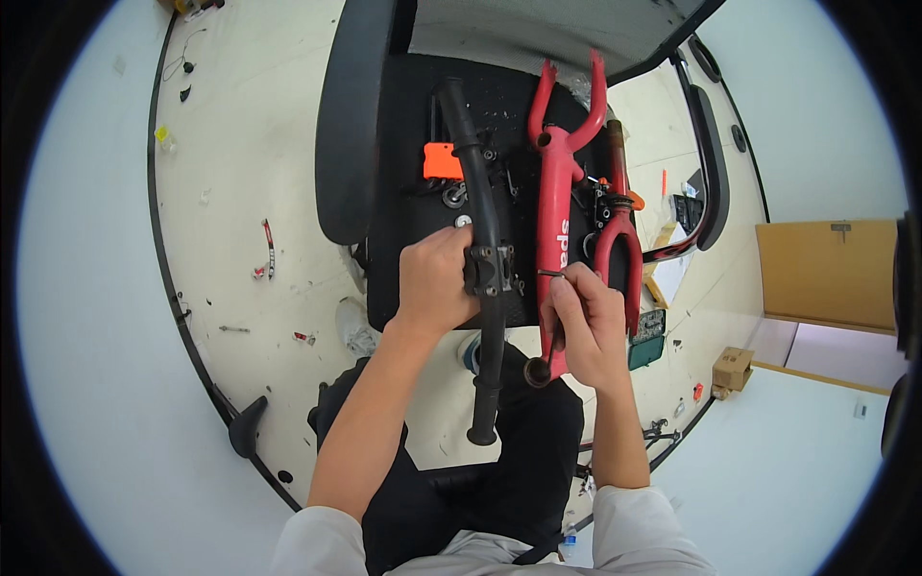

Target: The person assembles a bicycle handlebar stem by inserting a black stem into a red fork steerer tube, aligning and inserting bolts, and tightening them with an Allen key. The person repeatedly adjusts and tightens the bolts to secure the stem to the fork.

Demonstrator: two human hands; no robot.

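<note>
A black bicycle handlebar (491, 360) stands lengthwise in front of me, its grip ends pointing away and toward me. My left hand (434, 280) is wrapped round the stem, just left of the bolted stem clamp (493, 270) at the bar's middle. My right hand (590, 324) pinches a small dark hex key (549, 274), whose tip points left, a short way right of the clamp and apart from it. Behind that hand lies a red bicycle frame (554, 206) with light lettering. Beside it on the right is a red fork (622, 245).
All this lies on a black chair seat (399, 230) with a left armrest (353, 125) and a right armrest (714, 168). An orange tool holder (443, 161) sits left of the bar. On the floor are a bicycle saddle (248, 428), a green tool case (647, 340) and a cardboard box (733, 369).
</note>
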